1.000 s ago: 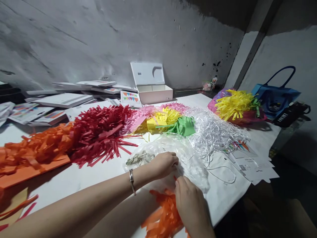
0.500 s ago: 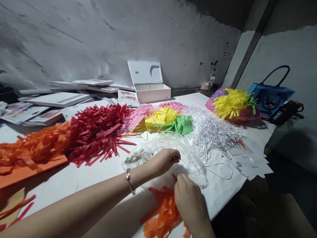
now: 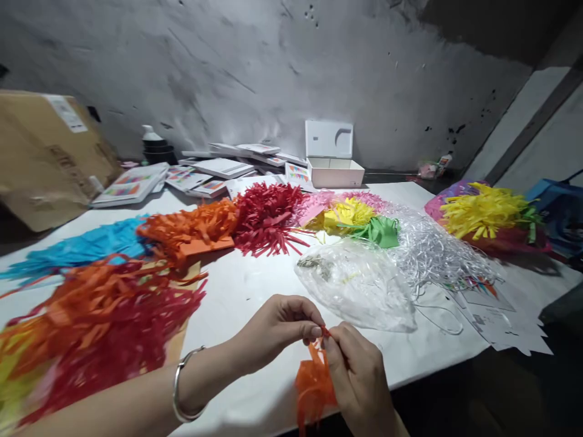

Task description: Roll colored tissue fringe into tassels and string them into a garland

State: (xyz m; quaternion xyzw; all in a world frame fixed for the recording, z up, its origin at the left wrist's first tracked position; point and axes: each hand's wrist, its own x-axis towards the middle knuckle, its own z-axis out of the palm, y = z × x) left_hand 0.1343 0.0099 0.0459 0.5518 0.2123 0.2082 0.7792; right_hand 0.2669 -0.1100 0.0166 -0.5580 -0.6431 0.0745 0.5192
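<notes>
My left hand (image 3: 277, 331), with a silver bangle at its wrist, pinches thumb and finger at the twisted top of an orange paper tassel (image 3: 314, 382). Right beside it, my right hand (image 3: 357, 370) is closed on the same narrow twist. The tassel's cut strips hang below my fingers near the table's front edge, partly hidden behind my right hand. Just beyond my hands lies a clear plastic bag (image 3: 364, 288), with something small and greenish inside its left end; what it is I cannot make out.
Across the white table (image 3: 237, 291) lie fringed papers: blue (image 3: 91, 246), orange (image 3: 195, 224), dark red (image 3: 268, 212), yellow (image 3: 348, 212) and green (image 3: 380, 230). Silvery-white strands (image 3: 423, 249) spread rightward. Behind are flat boxes (image 3: 223, 168), an open white box (image 3: 337, 173) and a cardboard carton (image 3: 50, 158).
My left hand has come down from above the plastic bag to meet my right hand at the tassel's top. The view has swung left, bringing the carton and blue fringe into sight.
</notes>
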